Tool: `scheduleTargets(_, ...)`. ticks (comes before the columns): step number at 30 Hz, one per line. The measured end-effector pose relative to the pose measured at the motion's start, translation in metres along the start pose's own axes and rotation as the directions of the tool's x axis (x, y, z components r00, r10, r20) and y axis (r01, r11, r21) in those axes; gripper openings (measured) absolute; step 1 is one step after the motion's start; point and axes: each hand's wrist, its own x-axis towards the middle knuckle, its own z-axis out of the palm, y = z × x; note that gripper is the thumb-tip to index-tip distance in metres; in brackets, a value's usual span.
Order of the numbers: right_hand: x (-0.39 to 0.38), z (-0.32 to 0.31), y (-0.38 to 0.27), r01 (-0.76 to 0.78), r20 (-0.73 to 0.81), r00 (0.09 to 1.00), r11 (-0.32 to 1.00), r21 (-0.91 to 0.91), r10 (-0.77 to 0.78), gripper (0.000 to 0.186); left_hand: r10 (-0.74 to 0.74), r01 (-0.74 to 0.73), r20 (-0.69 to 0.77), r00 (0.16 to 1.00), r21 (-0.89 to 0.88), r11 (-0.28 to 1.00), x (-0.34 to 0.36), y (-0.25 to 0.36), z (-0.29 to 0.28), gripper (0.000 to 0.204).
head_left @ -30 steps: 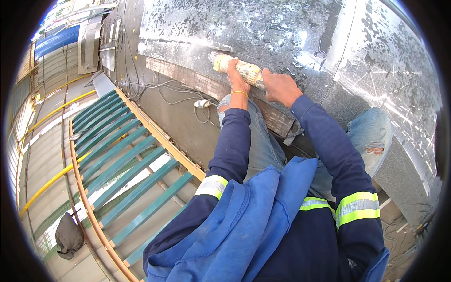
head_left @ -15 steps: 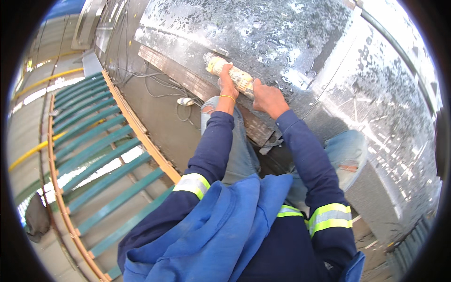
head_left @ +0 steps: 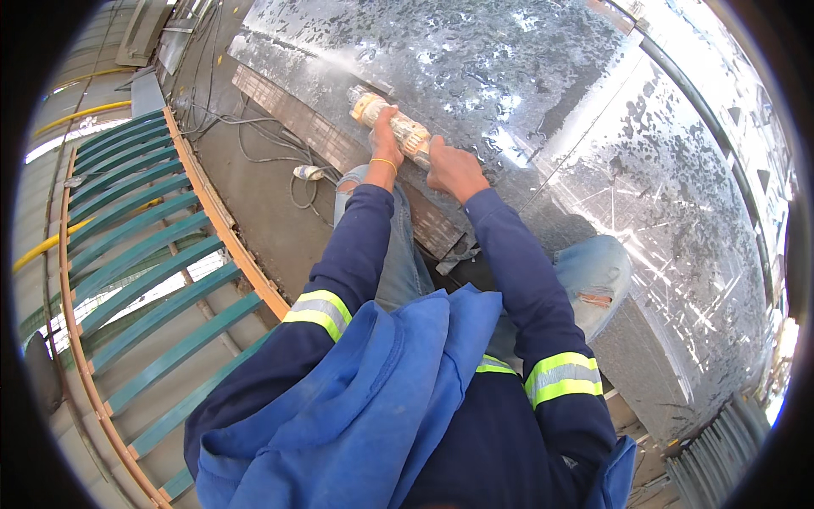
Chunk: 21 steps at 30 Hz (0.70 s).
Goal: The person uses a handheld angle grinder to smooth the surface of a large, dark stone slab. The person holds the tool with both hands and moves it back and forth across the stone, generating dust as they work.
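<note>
From my remote view over the person's head, I see the left hand curled around the middle of a yellow tool, its thumb side uppermost and a thin yellow band on its wrist. The right hand is folded firmly about the tool's rear end; the undersides of both grips are hidden from me. The tool, a stubby, grimy cylinder in yellow and cream, lies slantwise just inside the near left edge of a wide, dark, speckled surface, its front end toward the far left corner. I judge it stiff and fairly weighty for its length, likely heaviest at the body, and perhaps slick, since the surface shines with wet patches. The safest hold looks like the one shown: one hand around the barrel, one at the back, fingers clear of the front end, which is too blurred for me to make out. Along that near left edge runs a worn brown strip. Beyond it, grey cables loop on the floor beside a small white bottle-like piece. Further left stands a ladder-like frame of green slats with orange rails. Nearer me are navy sleeves with reflective bands, torn jeans and a blue cloth.
</note>
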Motion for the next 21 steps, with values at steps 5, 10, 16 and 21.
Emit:
scheduleTargets(5, 0.006, 0.004, -0.004, -0.018, 0.025, 1.000, 1.000, 0.009, 0.018, 0.047, 0.046, -0.046, -0.005, 0.999, 0.012, 0.999, 0.007, 0.004, -0.007, 0.052)
scheduleTargets(10, 0.007, 0.009, 0.003, -0.015, -0.001, 1.000, 1.000, -0.022, 0.015, 0.048, 0.028, -0.028, -0.021, 0.999, 0.005, 1.000, -0.001, 0.004, -0.001, 0.054)
scheduleTargets(16, 0.003, 0.009, 0.001, 0.007, -0.027, 1.000, 0.999, -0.039, -0.008, 0.048, 0.005, -0.004, 0.005, 1.000, -0.050, 0.999, -0.009, 0.001, -0.002, 0.057)
scheduleTargets(21, -0.002, 0.008, 0.007, -0.002, -0.045, 0.999, 0.997, -0.071, -0.001, 0.046, -0.004, 0.003, -0.017, 1.000, -0.095, 0.995, -0.012, -0.008, 0.006, 0.052)
